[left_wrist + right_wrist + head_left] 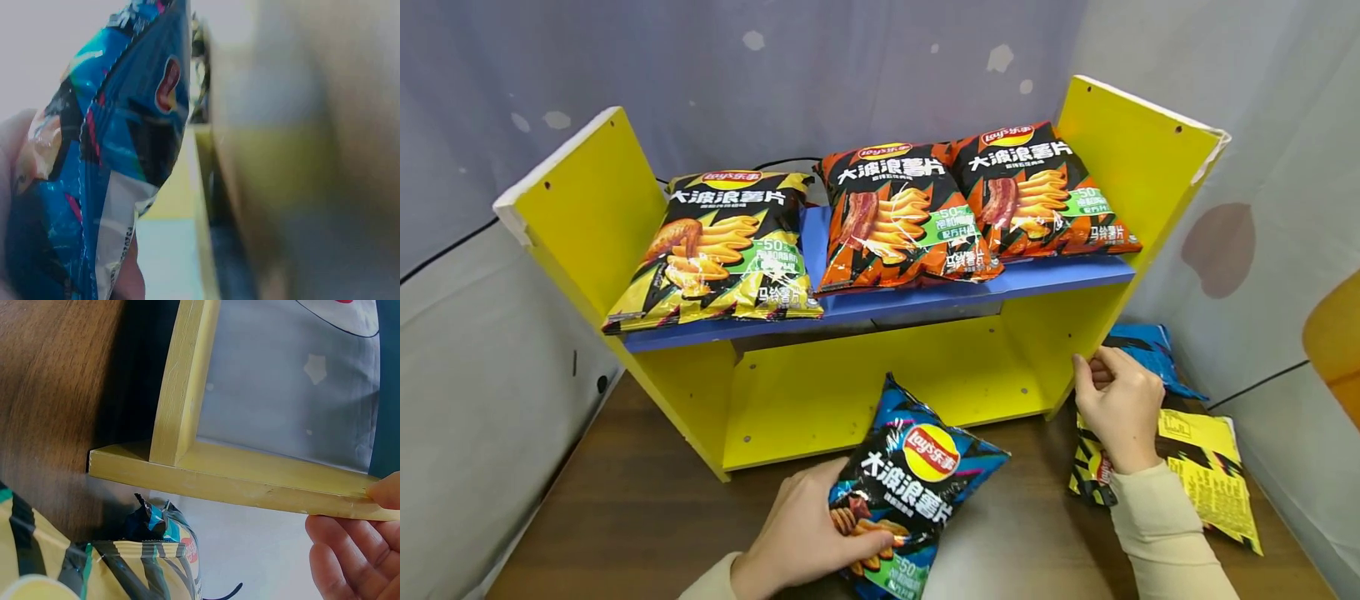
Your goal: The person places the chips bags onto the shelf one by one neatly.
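My left hand (pixel 805 533) grips a blue and black bag of potato chips (pixel 917 479) by its left side, thumb across the front. The bag is tilted in front of the lower opening of a yellow and blue shelf (pixel 820 392). In the left wrist view, the blue bag's crimped seam (pixel 87 150) shows close up. With thumb and curled fingers, my right hand (pixel 1122 404) pinches the front edge of the shelf's right side panel; the right wrist view shows the thumb on one face of that panel (pixel 250 492) and the fingers on the other.
On the blue upper board lie a yellow chip bag (pixel 722 250) and two orange ones (pixel 898 217) (pixel 1037 196). Right of the shelf, a yellow bag (pixel 1206 471) and another blue bag (pixel 1150 354) lie on the wooden table (pixel 625 500). Curtains (pixel 865 75) hang behind.
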